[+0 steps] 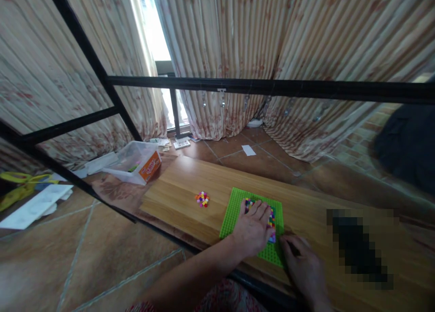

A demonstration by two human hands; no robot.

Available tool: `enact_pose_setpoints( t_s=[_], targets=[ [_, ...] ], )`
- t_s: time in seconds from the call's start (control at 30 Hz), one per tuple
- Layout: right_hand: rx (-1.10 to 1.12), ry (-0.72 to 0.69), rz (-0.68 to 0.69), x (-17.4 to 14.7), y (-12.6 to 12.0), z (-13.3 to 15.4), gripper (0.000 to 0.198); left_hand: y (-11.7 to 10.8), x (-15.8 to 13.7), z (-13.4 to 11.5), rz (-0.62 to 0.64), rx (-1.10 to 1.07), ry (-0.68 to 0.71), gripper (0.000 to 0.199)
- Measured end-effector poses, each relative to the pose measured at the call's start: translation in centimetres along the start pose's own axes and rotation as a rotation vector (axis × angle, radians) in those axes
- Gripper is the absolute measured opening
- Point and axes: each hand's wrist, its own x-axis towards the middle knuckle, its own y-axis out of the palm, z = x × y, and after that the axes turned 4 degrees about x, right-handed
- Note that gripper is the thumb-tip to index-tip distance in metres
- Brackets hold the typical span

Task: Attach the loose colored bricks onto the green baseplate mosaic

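Note:
A green studded baseplate [228, 214] lies on a wooden board. Small multicoloured bricks [272, 221] form a block on its middle, partly covered by my left hand [253, 228]. That hand lies over them with its fingers stretched out, palm down. At the plate's right edge is my right hand [304, 260], its fingers curled and thumb and fingertips closed at the rim. Whether something small is also pinched there is hidden. To the left of the baseplate sits a little pile of loose coloured bricks [203, 199].
The wooden board [176, 180] rests inside a black metal frame [238, 84]. Beyond its left end stands a clear plastic box [131, 173] with an orange label. A blurred-out dark object [360, 248] lies at the right. Papers [248, 150] are on the tiled floor before the curtains.

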Motion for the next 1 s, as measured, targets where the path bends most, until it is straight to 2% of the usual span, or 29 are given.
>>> enact_pose_setpoints(
  t_s=[0.1,0.2,0.37,0.47,0.53,0.67,0.8,0.9,1.0],
  targets=[
    [-0.015,-0.009,-0.005,0.0,0.0,-0.4,0.038,-1.3,-0.7,0.0,-0.065,-0.092,-0.019,0.051],
    [-0.036,-0.017,-0.029,0.0,0.1,-0.6,0.040,-2.8,-2.3,1.6,-0.154,-0.110,-0.121,0.044],
    [-0.040,-0.036,-0.045,0.0,0.2,-0.9,0.042,-4.0,-6.2,7.9,-0.240,0.051,-0.396,0.039],
    [-0.046,-0.036,-0.055,-0.1,0.3,-1.0,0.041,-4.3,-7.6,11.1,-0.206,0.109,-0.402,0.036],
    [-0.040,-0.036,-0.046,-0.1,0.3,-0.9,0.040,-4.5,-7.9,12.3,-0.168,0.127,-0.386,0.030],
    [-0.040,-0.040,-0.058,-0.1,0.3,-0.8,0.039,-4.8,-7.8,13.0,-0.153,0.159,-0.392,0.021],
    [-0.052,-0.036,-0.065,-0.1,0.3,-0.7,0.038,-5.0,-7.6,13.1,-0.173,0.145,-0.386,0.020],
    [-0.045,-0.049,-0.071,-0.1,0.3,-0.5,0.037,-5.0,-7.5,12.8,-0.246,0.034,-0.376,0.020],
    [-0.035,-0.049,-0.069,0.0,0.2,-0.1,0.035,-4.8,-7.2,12.2,-0.323,-0.167,-0.411,0.019]
  ],
)
